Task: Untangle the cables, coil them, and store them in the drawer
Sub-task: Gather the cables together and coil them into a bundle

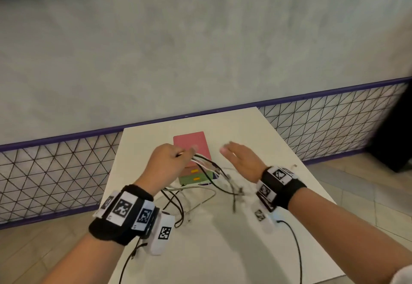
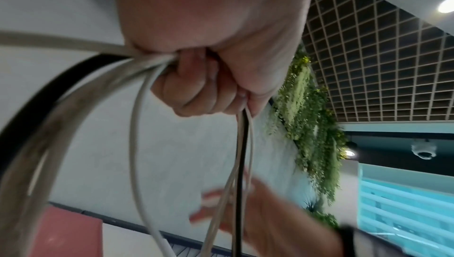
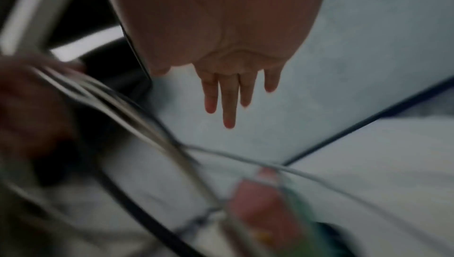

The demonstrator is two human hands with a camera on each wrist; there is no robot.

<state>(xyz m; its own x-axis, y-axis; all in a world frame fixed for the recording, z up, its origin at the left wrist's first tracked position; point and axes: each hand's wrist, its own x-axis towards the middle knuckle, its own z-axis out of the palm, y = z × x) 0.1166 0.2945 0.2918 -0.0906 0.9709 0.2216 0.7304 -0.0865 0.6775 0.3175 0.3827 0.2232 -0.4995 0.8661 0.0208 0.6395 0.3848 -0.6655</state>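
Note:
My left hand is raised above the white table and grips a bundle of white and black cables. In the left wrist view the fist is curled tight round the cables, which loop out on both sides. The strands hang down in a tangle onto the table. My right hand hovers to the right of the bundle with straight fingers, holding nothing. A small drawer unit with a pink top and a green drawer stands behind the cables.
The table's far edge meets a grey wall with a purple-framed wire mesh panel. A small loose connector lies near the table's right edge. Tiled floor lies on both sides of the table.

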